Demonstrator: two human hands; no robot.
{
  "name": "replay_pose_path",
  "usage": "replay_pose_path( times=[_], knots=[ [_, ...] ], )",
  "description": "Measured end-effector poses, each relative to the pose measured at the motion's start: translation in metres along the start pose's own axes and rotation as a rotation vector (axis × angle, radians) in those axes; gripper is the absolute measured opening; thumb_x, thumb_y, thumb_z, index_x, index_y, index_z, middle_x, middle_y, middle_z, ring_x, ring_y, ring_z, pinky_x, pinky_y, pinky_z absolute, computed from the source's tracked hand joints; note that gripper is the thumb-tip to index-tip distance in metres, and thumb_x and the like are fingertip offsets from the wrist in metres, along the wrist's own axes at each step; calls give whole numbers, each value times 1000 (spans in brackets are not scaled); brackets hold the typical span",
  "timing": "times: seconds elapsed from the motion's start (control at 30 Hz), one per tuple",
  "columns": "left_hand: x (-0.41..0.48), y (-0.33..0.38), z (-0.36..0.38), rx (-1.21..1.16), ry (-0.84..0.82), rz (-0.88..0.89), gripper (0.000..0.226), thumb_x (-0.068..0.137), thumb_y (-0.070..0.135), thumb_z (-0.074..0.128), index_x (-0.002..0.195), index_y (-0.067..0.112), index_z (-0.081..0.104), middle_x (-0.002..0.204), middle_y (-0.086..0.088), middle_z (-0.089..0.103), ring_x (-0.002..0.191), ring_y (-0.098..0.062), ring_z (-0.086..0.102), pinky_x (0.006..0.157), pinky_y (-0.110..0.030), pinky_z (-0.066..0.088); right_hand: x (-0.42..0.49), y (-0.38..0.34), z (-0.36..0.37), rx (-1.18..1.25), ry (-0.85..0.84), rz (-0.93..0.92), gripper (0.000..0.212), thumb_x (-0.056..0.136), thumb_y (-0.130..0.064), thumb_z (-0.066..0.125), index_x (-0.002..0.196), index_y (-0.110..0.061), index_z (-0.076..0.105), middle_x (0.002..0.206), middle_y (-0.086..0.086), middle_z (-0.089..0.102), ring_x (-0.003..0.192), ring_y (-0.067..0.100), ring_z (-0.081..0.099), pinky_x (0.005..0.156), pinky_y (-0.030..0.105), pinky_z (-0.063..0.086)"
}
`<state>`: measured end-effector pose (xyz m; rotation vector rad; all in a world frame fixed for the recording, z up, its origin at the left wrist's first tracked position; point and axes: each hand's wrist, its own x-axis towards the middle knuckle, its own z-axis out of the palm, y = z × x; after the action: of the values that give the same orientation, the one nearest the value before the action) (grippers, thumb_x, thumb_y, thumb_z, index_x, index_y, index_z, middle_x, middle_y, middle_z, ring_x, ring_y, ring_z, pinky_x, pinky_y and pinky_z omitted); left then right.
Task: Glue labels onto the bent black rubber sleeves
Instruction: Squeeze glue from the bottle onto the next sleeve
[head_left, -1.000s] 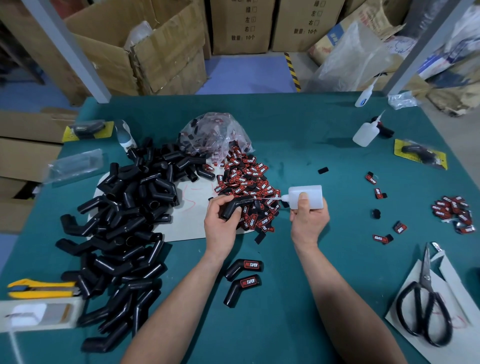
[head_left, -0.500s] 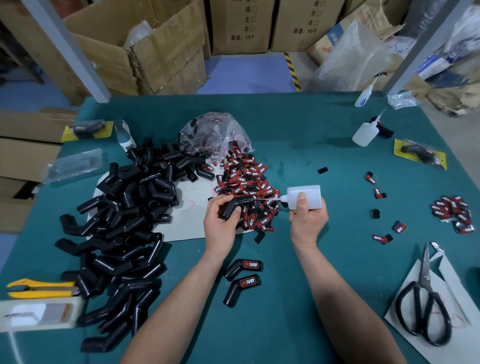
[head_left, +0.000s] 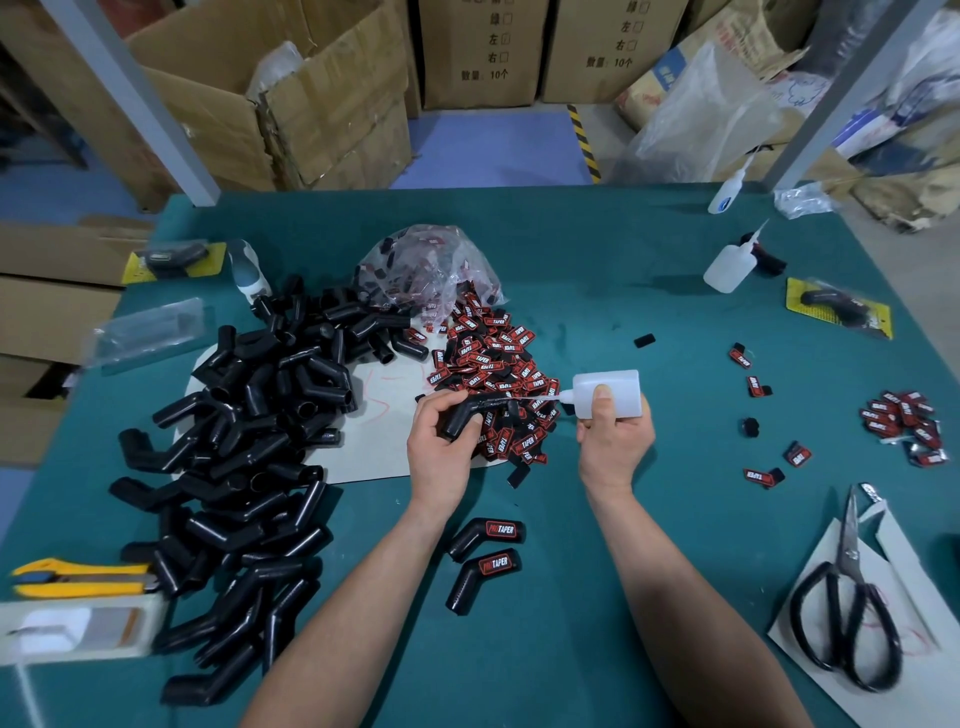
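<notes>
Head view: at the middle of the green felt-topped table, the left hand holds a bent black rubber sleeve. Its fingers curl round the lower leg below the elbow, and the upper leg points toward 3 o'clock. The right hand grips a translucent white squeeze glue bottle lying sideways, thumb pressed on its flank. The nozzle aims at 9 o'clock and appears to meet the sleeve's upper leg.

The sleeve looks light, soft and squashy, with a matte skin unlikely to slip. It is best held lightly by the leg away from the glued face, so the tube keeps its shape and skin stays off wet glue.

A heap of small red-and-black labels lies just beyond the hands at 12 o'clock. A large pile of unlabelled black sleeves spreads at 9 o'clock. Two labelled sleeves lie at 6 o'clock between the forearms. Black-handled scissors rest at 4 o'clock and a yellow utility knife at 8 o'clock. Brown cardboard boxes stand beyond the far edge.
</notes>
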<state>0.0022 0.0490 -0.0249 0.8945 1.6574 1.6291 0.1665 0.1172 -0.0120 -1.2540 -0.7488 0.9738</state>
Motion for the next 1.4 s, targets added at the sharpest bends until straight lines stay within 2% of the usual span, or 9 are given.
replay_pose_path(
  times=[0.2,0.3,0.6,0.7,0.87,1.0,1.17,1.33,1.4],
  knots=[
    [0,0,1,7,2,0,45,87,-4,75,105,37,69,113,8,67,112,-11,65,102,-25,50,-3,0,1,-11,-9,-4,30,76,-45,68,79,-19,54,61,-3,55,42,14,48,37,23,39],
    [0,2,1,14,2,2,45,87,-5,75,104,35,69,115,6,66,112,-11,64,103,-27,50,-1,-1,0,2,-5,3,28,77,-42,67,78,-18,53,57,-9,55,41,12,46,37,22,37],
    [-1,3,1,12,-3,7,45,87,-6,75,104,34,69,116,2,66,110,-6,64,100,-19,49,-2,-2,1,-2,-12,6,32,75,-45,67,79,-17,53,61,3,53,39,13,45,36,22,37],
    [-1,2,1,21,-4,15,46,86,-6,75,104,36,69,115,4,65,109,-1,63,97,-13,47,-4,0,1,-16,-32,-3,32,76,-45,67,78,-17,52,59,-1,54,38,13,45,35,22,37],
    [0,2,1,17,-8,9,46,86,-7,75,104,35,70,116,3,65,110,-2,63,99,-15,47,-4,-1,1,-9,-26,-4,32,77,-45,67,80,-17,53,55,-8,56,38,11,46,35,22,37],
    [-1,2,1,30,-13,11,46,86,-6,76,104,36,70,115,5,66,110,0,63,97,-12,46,-5,0,1,-21,-42,-14,32,78,-46,67,81,-17,53,55,-8,58,38,11,47,35,22,38],
    [-1,2,1,28,-12,10,45,86,-6,76,104,35,70,115,7,66,111,-4,63,101,-17,47,-4,-2,1,-5,-16,-10,28,78,-42,67,80,-18,53,55,-9,57,39,11,47,36,22,38],
    [0,1,1,23,-14,14,45,86,-7,76,104,34,70,110,22,66,110,-2,63,99,-15,46,-3,0,2,-3,-5,8,25,76,-40,67,79,-19,54,58,-9,56,42,13,47,37,22,38],
    [-1,0,0,22,-9,20,45,85,-7,76,103,34,70,110,21,66,110,-4,64,101,-19,47,-4,0,1,-11,-12,2,25,77,-41,67,79,-19,54,59,-7,56,41,12,47,37,22,39]
  ],
)
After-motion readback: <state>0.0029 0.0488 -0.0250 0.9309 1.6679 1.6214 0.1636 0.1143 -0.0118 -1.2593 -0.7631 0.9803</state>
